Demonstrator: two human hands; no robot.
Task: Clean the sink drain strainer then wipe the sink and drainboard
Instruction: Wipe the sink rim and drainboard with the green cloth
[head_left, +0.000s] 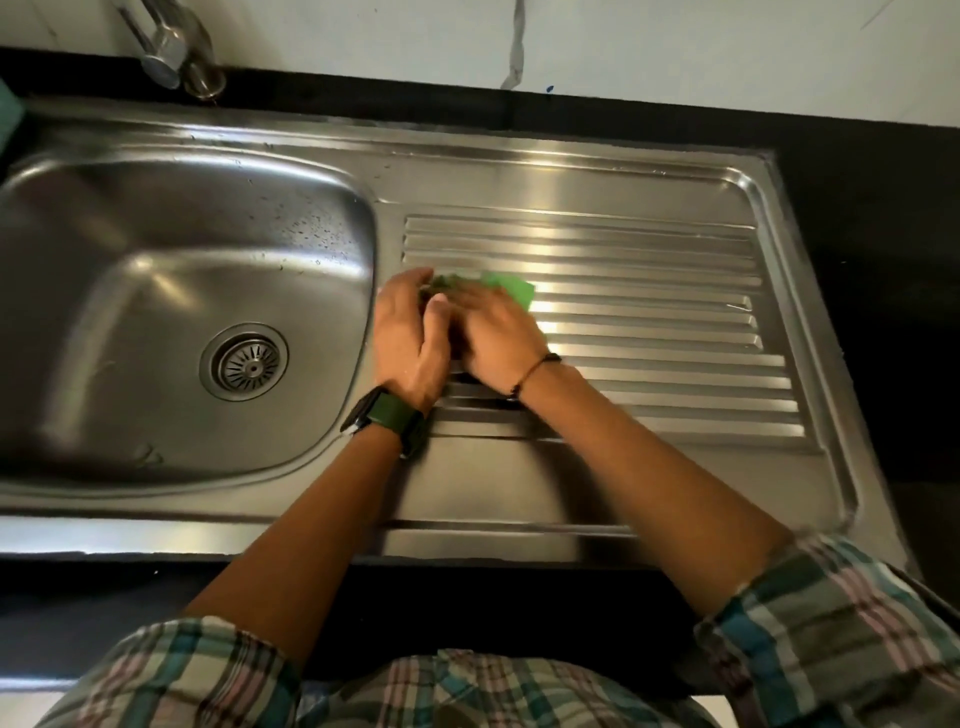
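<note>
Palms face down: your left hand (410, 340) and right hand (496, 338) sit side by side, both gripping the green cloth (506, 288) on the drainboard (649, 322), beside the sink (156, 291).

1. A home kitchen, seen from above at the counter.
2. A stainless steel sink (171, 291) is set into a dark countertop (883, 260), with a round drain strainer (244, 362) in the bottom of the basin.
3. A ribbed steel drainboard (649, 322) joins the basin on its right side.
4. A chrome tap (166, 47) stands at the back left corner, against a pale wall (623, 47).
5. Water droplets dot the basin's far wall.
</note>
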